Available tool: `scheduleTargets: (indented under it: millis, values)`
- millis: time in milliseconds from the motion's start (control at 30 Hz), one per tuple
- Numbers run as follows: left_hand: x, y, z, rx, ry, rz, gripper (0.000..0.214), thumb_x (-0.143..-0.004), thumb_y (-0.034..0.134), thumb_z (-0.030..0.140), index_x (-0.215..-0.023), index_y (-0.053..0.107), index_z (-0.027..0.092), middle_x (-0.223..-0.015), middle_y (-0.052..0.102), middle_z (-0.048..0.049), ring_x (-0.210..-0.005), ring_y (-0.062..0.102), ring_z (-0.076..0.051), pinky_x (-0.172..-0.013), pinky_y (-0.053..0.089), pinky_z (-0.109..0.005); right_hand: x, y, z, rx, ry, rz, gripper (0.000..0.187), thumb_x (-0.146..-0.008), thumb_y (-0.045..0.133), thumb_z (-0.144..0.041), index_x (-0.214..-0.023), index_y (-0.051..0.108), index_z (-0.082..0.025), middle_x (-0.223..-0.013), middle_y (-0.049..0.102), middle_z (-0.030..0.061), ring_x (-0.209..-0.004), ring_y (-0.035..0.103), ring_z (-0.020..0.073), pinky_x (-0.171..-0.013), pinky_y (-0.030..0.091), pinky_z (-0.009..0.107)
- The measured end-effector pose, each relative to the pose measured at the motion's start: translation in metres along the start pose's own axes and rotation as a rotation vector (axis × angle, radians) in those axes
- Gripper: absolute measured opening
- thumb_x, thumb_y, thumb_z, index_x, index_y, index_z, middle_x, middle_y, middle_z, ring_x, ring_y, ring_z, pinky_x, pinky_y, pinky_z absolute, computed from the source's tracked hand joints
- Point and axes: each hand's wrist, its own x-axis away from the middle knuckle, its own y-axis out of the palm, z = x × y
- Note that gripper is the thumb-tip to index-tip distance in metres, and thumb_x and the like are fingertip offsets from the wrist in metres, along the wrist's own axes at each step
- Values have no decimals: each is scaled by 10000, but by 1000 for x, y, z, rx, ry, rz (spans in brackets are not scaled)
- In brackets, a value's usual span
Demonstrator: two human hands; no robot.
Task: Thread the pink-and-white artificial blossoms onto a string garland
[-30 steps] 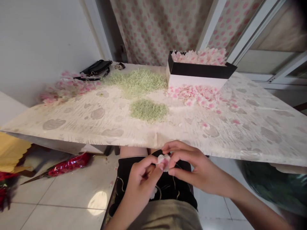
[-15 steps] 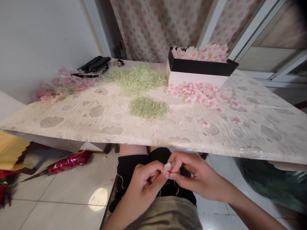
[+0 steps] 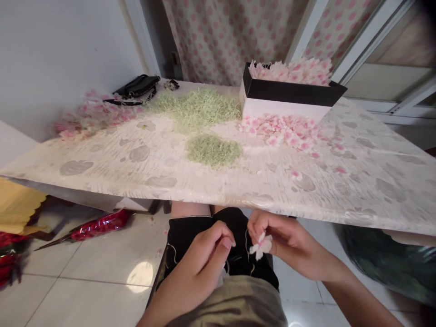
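My right hand (image 3: pixel 291 243) pinches a pink-and-white artificial flower (image 3: pixel 261 246) above my lap, its petals spread and hanging below the fingers. Apart from it, on the left, my left hand (image 3: pixel 206 256) is closed with thumb against forefinger. A pale speck shows at those fingertips, and a bit of white shows beneath the hand; what the fingers hold is hidden. Both hands are in front of the table's near edge. Loose pink petals (image 3: pixel 289 129) lie on the table before a black-and-white box (image 3: pixel 294 95) filled with more pink petals.
Piles of pale green stems (image 3: pixel 214 150) lie mid-table (image 3: pixel 163 168). Pink blossoms (image 3: pixel 97 116) and a black bag (image 3: pixel 138 86) are at the far left. A red wrapped bundle (image 3: pixel 102 225) lies on the floor to the left; a dark green bag (image 3: pixel 381 259) sits below the table's right.
My hands have come apart from their shared pinch. The flower has moved slightly right with my right hand, and its petals now face open. The view has shifted slightly.
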Motion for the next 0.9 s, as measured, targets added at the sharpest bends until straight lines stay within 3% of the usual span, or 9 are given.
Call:
scheduleTargets:
  millis: [167, 367, 600, 900]
  values:
    - [2, 1, 4, -56, 140, -70, 217, -1019, 350, 299, -864, 478, 218, -762, 461, 33, -692, 452, -115, -643, 351, -230, 4, 6, -1, 62, -149, -44, 127, -928, 493, -116, -896, 559, -219, -1068, 507, 44, -1001, 547, 168, -863, 436, 324]
    - [5, 7, 7, -102, 224, -72, 186, -1003, 385, 232, -865, 508, 214, -746, 490, 33, -678, 471, -109, -621, 351, -221, 8, 15, -3, 145, -219, -30, 289, -868, 434, 27, -915, 573, -222, -1011, 525, 22, -916, 566, 128, -768, 451, 263]
    - [7, 10, 8, -157, 272, -43, 162, -971, 415, 156, -839, 480, 222, -704, 473, 46, -624, 456, -98, -576, 334, -215, 12, 12, -6, 225, -208, -64, 350, -817, 439, 74, -916, 584, -229, -1029, 527, 30, -861, 579, 127, -718, 482, 259]
    - [10, 11, 10, -249, 312, -18, 137, -945, 458, 118, -882, 479, 238, -775, 565, 44, -699, 525, -104, -656, 388, -222, 19, 10, -5, 248, -214, -90, 397, -779, 397, 98, -935, 560, -228, -1048, 513, 33, -854, 587, 118, -709, 491, 244]
